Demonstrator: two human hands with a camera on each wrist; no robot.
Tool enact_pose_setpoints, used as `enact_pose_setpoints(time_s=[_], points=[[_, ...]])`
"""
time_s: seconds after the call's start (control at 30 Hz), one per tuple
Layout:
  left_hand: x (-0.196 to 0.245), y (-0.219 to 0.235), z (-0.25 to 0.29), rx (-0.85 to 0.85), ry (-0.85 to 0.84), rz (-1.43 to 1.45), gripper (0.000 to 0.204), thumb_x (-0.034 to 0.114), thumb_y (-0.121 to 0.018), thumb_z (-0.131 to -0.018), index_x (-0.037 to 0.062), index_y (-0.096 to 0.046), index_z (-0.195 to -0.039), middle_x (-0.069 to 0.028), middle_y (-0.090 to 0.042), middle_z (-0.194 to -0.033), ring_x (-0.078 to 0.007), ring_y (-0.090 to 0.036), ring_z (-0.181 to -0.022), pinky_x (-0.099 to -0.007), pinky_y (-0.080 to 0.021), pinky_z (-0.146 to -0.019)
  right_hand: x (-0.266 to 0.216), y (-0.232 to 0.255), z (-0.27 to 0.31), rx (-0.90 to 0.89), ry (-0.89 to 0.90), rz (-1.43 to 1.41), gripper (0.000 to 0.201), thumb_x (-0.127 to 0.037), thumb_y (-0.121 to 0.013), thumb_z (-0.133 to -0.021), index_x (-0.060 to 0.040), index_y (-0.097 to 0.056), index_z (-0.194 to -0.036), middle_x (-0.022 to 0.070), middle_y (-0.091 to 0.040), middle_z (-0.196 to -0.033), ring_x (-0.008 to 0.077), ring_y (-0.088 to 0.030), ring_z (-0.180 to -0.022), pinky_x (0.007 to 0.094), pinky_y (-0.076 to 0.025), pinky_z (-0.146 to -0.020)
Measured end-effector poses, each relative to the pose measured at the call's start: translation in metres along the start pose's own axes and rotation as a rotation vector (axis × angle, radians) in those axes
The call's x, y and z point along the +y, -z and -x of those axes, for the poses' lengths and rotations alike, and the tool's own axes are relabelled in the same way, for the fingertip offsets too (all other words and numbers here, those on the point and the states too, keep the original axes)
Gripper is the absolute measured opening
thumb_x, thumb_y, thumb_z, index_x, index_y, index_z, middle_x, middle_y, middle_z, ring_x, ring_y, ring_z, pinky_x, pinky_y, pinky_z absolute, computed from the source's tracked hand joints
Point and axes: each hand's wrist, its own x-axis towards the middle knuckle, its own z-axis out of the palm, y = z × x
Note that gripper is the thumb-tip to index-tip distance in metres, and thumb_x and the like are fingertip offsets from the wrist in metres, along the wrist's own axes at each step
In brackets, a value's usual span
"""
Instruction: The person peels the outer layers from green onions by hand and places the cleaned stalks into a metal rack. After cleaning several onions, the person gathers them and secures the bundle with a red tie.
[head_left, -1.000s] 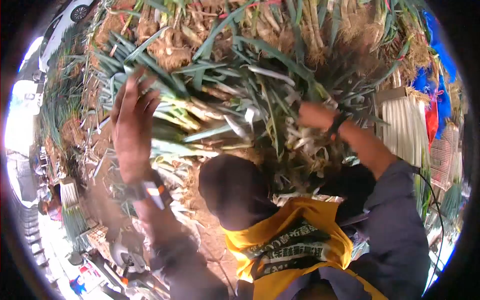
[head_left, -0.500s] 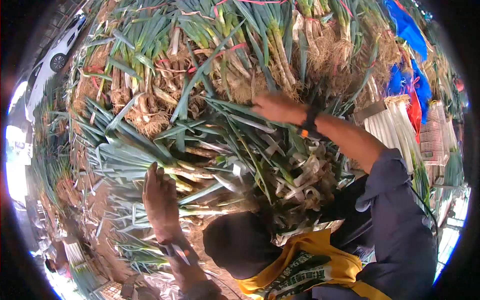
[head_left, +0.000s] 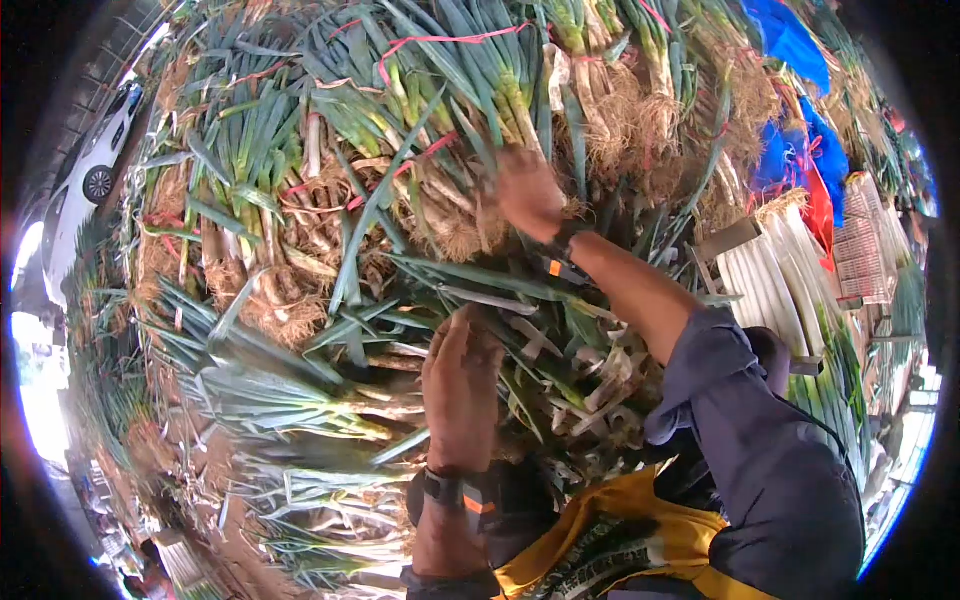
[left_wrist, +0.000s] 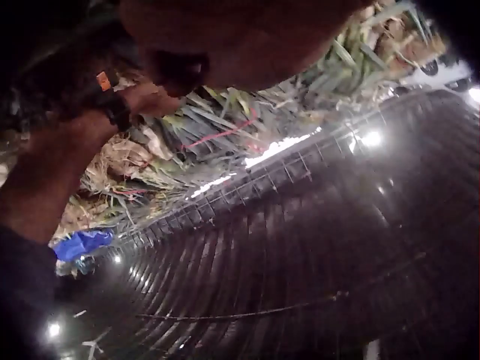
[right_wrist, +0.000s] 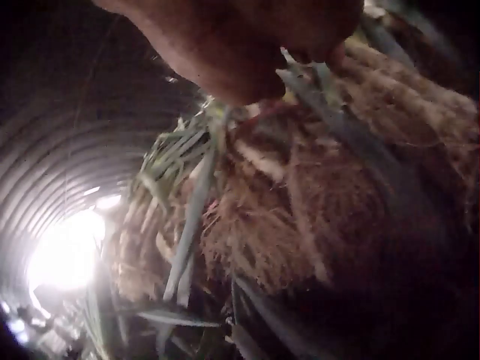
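Observation:
In the head view my left hand [head_left: 462, 390] is held over loose leeks [head_left: 380, 410], its fingers straight and close together, with nothing visible in it. Farther forward, my right hand [head_left: 530, 195] is at the stalks of a tied leek bundle [head_left: 445, 195]; blur hides how its fingers lie. The right wrist view has the right hand [right_wrist: 255, 45] above brown roots [right_wrist: 251, 232], its fingertips partly out of sight. From the left wrist the left hand [left_wrist: 240, 45] fills the top, and the right hand [left_wrist: 154, 101] reaches in among the leeks.
More bundles tied with red string [head_left: 460, 40] lie across the back. White-stalked leeks [head_left: 765, 275] stand at the right, near blue plastic [head_left: 790, 45] and a pink crate [head_left: 862, 250]. A white car [head_left: 85, 190] is at the far left.
The view has shifted toward the bundles at the back. My right hand has moved forward from the loose leeks to the tied stalks. My left hand has moved right, over the pile.

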Motion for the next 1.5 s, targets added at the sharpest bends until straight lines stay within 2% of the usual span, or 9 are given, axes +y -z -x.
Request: enact_pose_setpoints(time_s=[0.13, 0.43, 0.63, 0.8, 0.93, 1.17, 1.3, 1.37, 1.5], points=[[0.009, -0.013, -0.009, -0.016, -0.09, -0.144, 0.019, 0.021, -0.064, -0.101, 0.0087, -0.066, -0.115, -0.0004, -0.068, -0.096, -0.012, -0.063, -0.086, -0.0269, -0.051, -0.078, 0.06, -0.001, 0.007, 0.077, -0.315, 0.173, 0.038, -0.027, -0.055, -0.092, -0.0043, -0.059, -0.122, 0.0147, -0.06, -0.114, 0.0332, -0.058, -0.106, 0.0471, -0.05, -0.082], [-0.022, 0.011, -0.091, -0.296, -0.154, -0.041, 0.042, 0.025, -0.065, -0.1, 0.0016, -0.056, -0.133, -0.0107, -0.062, -0.124, -0.0205, -0.063, -0.111, -0.0379, -0.054, -0.089, 0.064, 0.116, -0.02, -0.5, 0.557, -0.552, 0.061, -0.046, -0.04, -0.106, -0.005, -0.045, -0.151, 0.0109, -0.051, -0.15, 0.0323, -0.047, -0.137, 0.0456, -0.037, -0.115], [0.016, 0.013, -0.068, -0.153, -0.307, -0.048, 0.034, 0.031, -0.062, -0.103, 0.0049, -0.058, -0.123, -0.0007, -0.064, -0.104, -0.0135, -0.063, -0.091, -0.0328, -0.052, -0.077, 0.003, 0.18, 0.012, -0.646, 0.492, -0.313, 0.052, -0.035, -0.035, -0.11, -0.0093, -0.041, -0.155, 0.0168, -0.044, -0.155, 0.0341, -0.041, -0.142, 0.0443, -0.031, -0.119], [0.031, 0.026, -0.069, -0.23, -0.337, -0.013, 0.03, 0.032, -0.061, -0.103, 0.0071, -0.059, -0.12, 0.001, -0.062, -0.098, -0.0132, -0.062, -0.088, -0.0315, -0.052, -0.078, -0.07, 0.285, 0.047, -0.72, 0.285, -0.488, 0.048, -0.032, -0.047, -0.107, -0.0052, -0.05, -0.146, 0.0178, -0.054, -0.133, 0.0311, -0.051, -0.124, 0.0422, -0.04, -0.105], [0.046, 0.027, -0.056, -0.341, -0.272, -0.04, 0.038, 0.034, -0.056, -0.105, 0.0064, -0.056, -0.132, -0.0037, -0.063, -0.107, -0.0172, -0.063, -0.097, -0.0345, -0.052, -0.088, -0.151, 0.363, 0.047, -0.95, -0.541, -0.757, 0.046, -0.034, -0.062, -0.1, -0.0007, -0.058, -0.132, 0.0168, -0.052, -0.125, 0.024, -0.052, -0.117, 0.0398, -0.043, -0.098], [0.042, 0.02, -0.044, -0.846, -0.307, -0.016, 0.071, 0.046, -0.053, -0.103, 0.0131, -0.027, -0.16, -0.0138, -0.049, -0.149, -0.0287, -0.052, -0.132, -0.0486, -0.044, -0.11, -0.123, 0.397, 0.086, -1.024, -0.246, -0.874, 0.041, -0.038, -0.072, -0.093, 0.0, -0.065, -0.107, 0.0049, -0.063, -0.088, 0.013, -0.06, -0.084, 0.0334, -0.051, -0.073], [0.064, -0.022, 0.003, -0.543, -0.634, -0.298, 0.044, 0.034, -0.057, -0.105, 0.006, -0.052, -0.138, -0.0119, -0.063, -0.128, -0.0262, -0.063, -0.113, -0.0445, -0.051, -0.101, -0.15, 0.426, 0.092, -1.087, -0.078, -0.71, 0.046, -0.042, -0.075, -0.09, 0.0019, -0.065, -0.1, 0.0145, -0.067, -0.082, 0.0185, -0.067, -0.076, 0.0369, -0.053, -0.068], [0.078, -0.034, 0.019, -0.375, -0.205, 0.043, 0.042, 0.036, -0.061, -0.103, 0.0053, -0.058, -0.131, -0.0088, -0.067, -0.119, -0.0251, -0.065, -0.105, -0.0424, -0.054, -0.092, -0.139, 0.415, 0.106, -1.043, 0.064, -0.573, 0.047, -0.042, -0.076, -0.089, 0.0017, -0.064, -0.1, 0.0201, -0.067, -0.083, 0.0243, -0.07, -0.077, 0.04, -0.053, -0.068], [0.081, -0.02, 0.024, -0.347, -0.376, 0.049, 0.041, 0.035, -0.061, -0.103, 0.004, -0.058, -0.13, -0.0102, -0.068, -0.118, -0.025, -0.065, -0.104, -0.0407, -0.053, -0.091, -0.111, 0.34, 0.122, -0.955, 0.325, -0.449, 0.043, -0.042, -0.071, -0.094, -0.0004, -0.064, -0.102, 0.0202, -0.067, -0.083, 0.0268, -0.07, -0.078, 0.043, -0.052, -0.069]])
